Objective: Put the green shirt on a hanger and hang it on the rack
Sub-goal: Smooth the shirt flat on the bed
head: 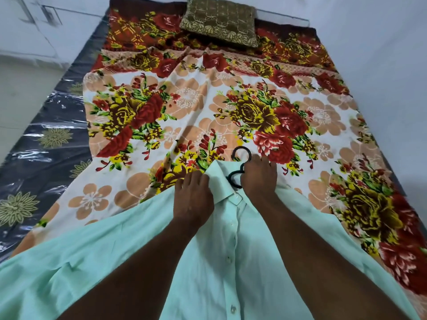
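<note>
Mint-green buttoned shirt (231,262) lies flat, collar up.

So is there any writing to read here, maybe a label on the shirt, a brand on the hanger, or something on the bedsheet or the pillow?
None: no word, number or sign can be read.
shirt: plain green cloth and buttons, no label in sight.
hanger: plain black, no brand visible.
bedsheet and pillow: patterns only, no letters.
</note>
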